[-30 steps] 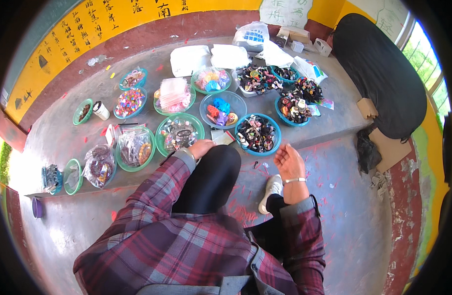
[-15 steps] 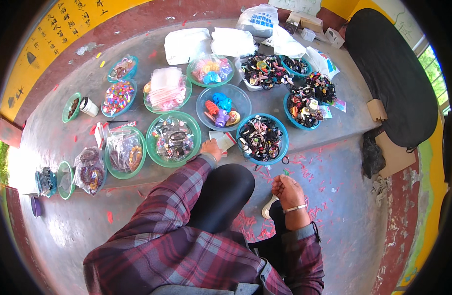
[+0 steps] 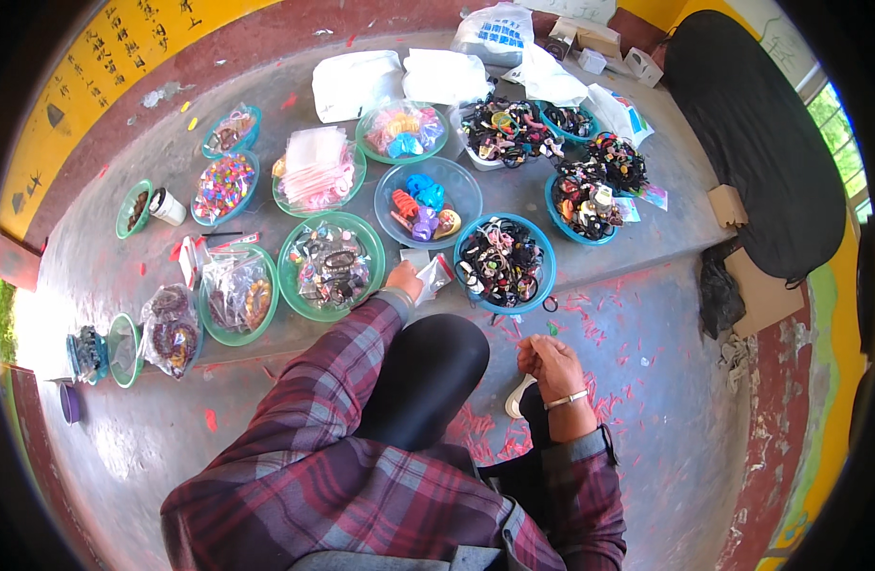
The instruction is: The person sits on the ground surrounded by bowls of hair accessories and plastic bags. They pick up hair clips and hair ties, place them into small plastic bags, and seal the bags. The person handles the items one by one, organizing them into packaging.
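presently the left hand (image 3: 402,282) pinched a small clear packet (image 3: 432,276), fingers narrow, at 9 o'clock of the blue bowl of dark hair ties (image 3: 504,263). right hand (image 3: 545,358) curled loosely near the knee; contents could not be told. judged: grip the packet's edge, keep it flat. counted: about twelve bowls, two hands.

Home craft workshop: concrete floor (image 3: 647,381) crowded with bowls (image 3: 506,263) of hair accessories
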`<state>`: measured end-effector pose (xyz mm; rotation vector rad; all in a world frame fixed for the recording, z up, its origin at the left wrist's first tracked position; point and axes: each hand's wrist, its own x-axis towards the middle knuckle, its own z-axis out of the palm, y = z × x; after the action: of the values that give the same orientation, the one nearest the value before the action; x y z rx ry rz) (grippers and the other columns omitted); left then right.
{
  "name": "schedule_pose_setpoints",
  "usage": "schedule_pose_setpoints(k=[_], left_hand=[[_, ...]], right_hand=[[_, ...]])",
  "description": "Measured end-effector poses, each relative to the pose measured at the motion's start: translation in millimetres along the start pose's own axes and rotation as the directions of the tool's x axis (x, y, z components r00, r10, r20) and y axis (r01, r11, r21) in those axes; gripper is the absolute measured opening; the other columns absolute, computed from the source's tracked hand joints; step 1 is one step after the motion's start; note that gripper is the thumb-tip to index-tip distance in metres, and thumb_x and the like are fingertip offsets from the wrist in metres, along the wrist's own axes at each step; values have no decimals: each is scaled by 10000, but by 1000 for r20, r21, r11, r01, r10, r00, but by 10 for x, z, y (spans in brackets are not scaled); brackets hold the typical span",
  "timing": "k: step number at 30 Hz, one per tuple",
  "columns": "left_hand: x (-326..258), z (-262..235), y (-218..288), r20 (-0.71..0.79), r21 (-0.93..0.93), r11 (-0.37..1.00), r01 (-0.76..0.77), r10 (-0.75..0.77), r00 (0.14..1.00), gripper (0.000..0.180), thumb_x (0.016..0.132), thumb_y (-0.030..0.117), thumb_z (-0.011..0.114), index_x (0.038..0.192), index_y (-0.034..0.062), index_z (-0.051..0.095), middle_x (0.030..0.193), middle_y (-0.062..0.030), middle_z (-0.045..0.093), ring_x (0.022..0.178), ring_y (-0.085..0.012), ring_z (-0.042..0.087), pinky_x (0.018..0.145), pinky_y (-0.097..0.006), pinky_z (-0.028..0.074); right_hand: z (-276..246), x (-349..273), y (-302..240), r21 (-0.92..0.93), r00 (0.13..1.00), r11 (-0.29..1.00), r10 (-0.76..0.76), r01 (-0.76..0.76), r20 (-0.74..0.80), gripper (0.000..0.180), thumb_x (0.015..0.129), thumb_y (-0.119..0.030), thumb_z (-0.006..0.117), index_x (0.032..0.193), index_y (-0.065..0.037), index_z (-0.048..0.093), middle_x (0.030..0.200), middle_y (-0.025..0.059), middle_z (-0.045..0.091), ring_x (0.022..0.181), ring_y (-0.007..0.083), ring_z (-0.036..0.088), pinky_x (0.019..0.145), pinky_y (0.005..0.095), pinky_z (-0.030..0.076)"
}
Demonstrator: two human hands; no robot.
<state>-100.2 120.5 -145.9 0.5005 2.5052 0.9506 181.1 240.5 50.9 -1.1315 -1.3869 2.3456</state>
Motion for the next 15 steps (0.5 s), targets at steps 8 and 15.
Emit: schedule_pose_setpoints(k=[8,15], left_hand=[[-413,-620,294,67,-710,704,22,36,997,282,690,16,636,942,-38,522,894,-108,596,788,-211,591,710,-303,469],[-1381,-1310,1591,333,-934,244,261,331,883,279,754,-15,561,1028,-29,508,947,-88,589,848,-165,570,787,-298,445]], right_hand=[[137,-49,42,-36,999,999,-36,37,20,223,822,-228,563,802,-10,605,671,49,582,601,129,550,582,251,447],[406,-171,-109,24,970,970,-244,244,-4,259,827,-274,571,905,-28,593,733,43,595,630,123,565,606,248,463]])
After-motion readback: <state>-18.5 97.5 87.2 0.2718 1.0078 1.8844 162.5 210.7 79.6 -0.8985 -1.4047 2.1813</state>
